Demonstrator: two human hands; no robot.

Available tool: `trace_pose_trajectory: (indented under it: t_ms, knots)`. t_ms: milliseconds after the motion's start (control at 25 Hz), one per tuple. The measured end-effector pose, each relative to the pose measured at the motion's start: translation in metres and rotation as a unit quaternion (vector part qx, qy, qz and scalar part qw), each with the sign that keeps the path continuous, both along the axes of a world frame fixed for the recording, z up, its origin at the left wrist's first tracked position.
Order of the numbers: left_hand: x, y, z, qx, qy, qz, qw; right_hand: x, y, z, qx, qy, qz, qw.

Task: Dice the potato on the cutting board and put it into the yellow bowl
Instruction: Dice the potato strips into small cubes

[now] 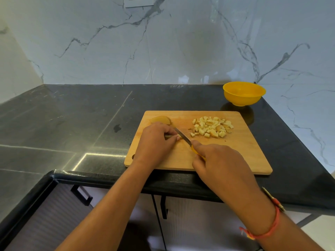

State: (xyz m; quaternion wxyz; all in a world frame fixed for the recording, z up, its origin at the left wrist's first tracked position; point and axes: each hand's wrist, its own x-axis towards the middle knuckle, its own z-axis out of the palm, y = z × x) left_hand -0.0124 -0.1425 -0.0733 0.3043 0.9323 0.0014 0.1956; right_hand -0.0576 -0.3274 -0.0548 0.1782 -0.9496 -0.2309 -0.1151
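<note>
A wooden cutting board [241, 156] lies on the dark counter. A pile of several potato cubes [212, 127] sits at its far right. Uncut potato slices [161, 120] rest at its far left corner. My left hand [155, 142] presses down on a potato piece [178, 137], mostly hidden under the fingers. My right hand [219, 163] grips a yellow-handled knife [183, 135], its blade slanting against the piece by my left fingertips. The yellow bowl [243, 93] stands beyond the board at the back right, apparently empty.
The black stone counter [72, 124] stretches to the left, with a small dark spot [117, 128] left of the board. A marble wall rises behind the bowl and along the right. The counter's front edge runs just below the board, cabinet handles under it.
</note>
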Motion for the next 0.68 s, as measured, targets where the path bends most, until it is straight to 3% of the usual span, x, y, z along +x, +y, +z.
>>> trace_pose_trajectory:
  t_ms: [240, 440, 680]
  knots:
    - [0.0, -0.003, -0.001, -0.002, -0.008, 0.011, 1.0, -0.005, -0.018, -0.002, -0.07, 0.016, 0.015, 0.997]
    - [-0.002, 0.0, -0.001, 0.005, -0.01, 0.001, 1.0, -0.011, -0.027, -0.007, -0.093, -0.03, -0.032, 0.995]
    - [-0.003, 0.0, 0.0, 0.003, -0.009, -0.005, 1.0, -0.01, -0.023, -0.001, -0.001, -0.021, -0.059, 0.998]
